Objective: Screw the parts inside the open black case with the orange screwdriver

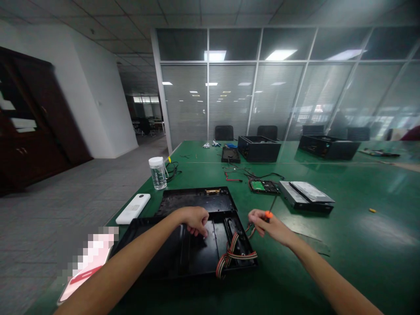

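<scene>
My right hand (267, 223) is closed round a screwdriver (269, 215) with an orange handle, its thin shaft pointing up and away. It hovers just right of an open, shallow black metal case (200, 251). Over the inside of that case, my left hand (196, 221) has its fingers pinched together near the floor of the case; whatever they hold is too small or hidden to make out. Striped red, black and white ribbon wires (234, 255) lie looped over the case's right end. Behind it rests a flat black panel (197, 199) with a brass-coloured piece near its far edge.
Right of the case are a green circuit board (259, 186) and a drive-like box (306, 197). A water bottle (158, 173), a white power bank (133, 209) and a phone (87, 271) line the left edge. Black computer cases (259, 149) stand farther back, with loose cables nearer.
</scene>
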Demonstrator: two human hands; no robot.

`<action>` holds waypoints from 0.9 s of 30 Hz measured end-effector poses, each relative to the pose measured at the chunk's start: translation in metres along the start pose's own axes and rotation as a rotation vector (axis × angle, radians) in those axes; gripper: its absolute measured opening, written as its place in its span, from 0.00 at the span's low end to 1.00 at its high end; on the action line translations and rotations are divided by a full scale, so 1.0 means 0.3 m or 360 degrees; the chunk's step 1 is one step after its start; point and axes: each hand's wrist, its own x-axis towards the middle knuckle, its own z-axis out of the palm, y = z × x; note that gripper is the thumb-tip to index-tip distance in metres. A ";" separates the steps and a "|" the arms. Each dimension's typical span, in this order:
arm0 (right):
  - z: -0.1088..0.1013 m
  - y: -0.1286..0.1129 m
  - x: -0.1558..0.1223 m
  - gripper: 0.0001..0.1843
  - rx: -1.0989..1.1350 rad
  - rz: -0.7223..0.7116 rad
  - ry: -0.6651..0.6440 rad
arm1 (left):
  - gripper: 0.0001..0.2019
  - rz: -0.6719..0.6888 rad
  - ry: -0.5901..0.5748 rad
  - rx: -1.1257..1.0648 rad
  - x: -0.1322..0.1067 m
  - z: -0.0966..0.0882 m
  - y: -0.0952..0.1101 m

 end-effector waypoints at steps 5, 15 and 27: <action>0.142 -0.079 -0.197 0.10 -0.1215 -0.0275 -0.0238 | 0.17 0.0254 0.0854 0.0401 0.004 -0.072 -0.037; 0.155 0.011 -0.425 0.05 -0.1593 -0.0489 0.0079 | 0.10 0.0359 0.0540 0.0915 0.076 -0.056 -0.160; 0.103 0.097 -0.028 0.08 -0.1451 -0.0263 -0.0057 | 0.05 0.0677 0.0803 0.1086 -0.395 -0.050 0.154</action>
